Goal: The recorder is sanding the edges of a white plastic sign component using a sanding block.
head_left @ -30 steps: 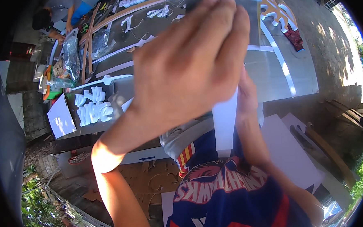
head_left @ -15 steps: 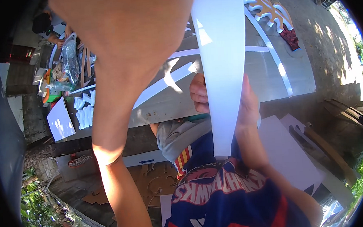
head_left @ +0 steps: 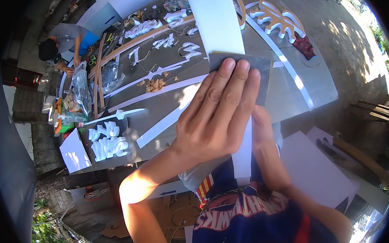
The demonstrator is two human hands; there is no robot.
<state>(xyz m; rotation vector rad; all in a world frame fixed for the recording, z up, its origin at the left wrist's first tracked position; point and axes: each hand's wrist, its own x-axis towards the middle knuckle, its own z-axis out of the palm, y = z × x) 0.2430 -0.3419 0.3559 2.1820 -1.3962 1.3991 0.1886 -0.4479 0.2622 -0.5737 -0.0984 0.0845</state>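
Left hand (head_left: 218, 116) pressed flat, fingers together, on grey sandpaper (head_left: 249, 74) over white strip (head_left: 218, 28); right hand (head_left: 261, 131) gripping strip beneath. Strip probably light, stiff; best held low.

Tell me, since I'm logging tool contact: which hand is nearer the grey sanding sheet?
Left. The left hand lies flat on the grey sanding sheet, fingers pressing it against the white strip. The right hand sits lower, behind the strip, holding it.
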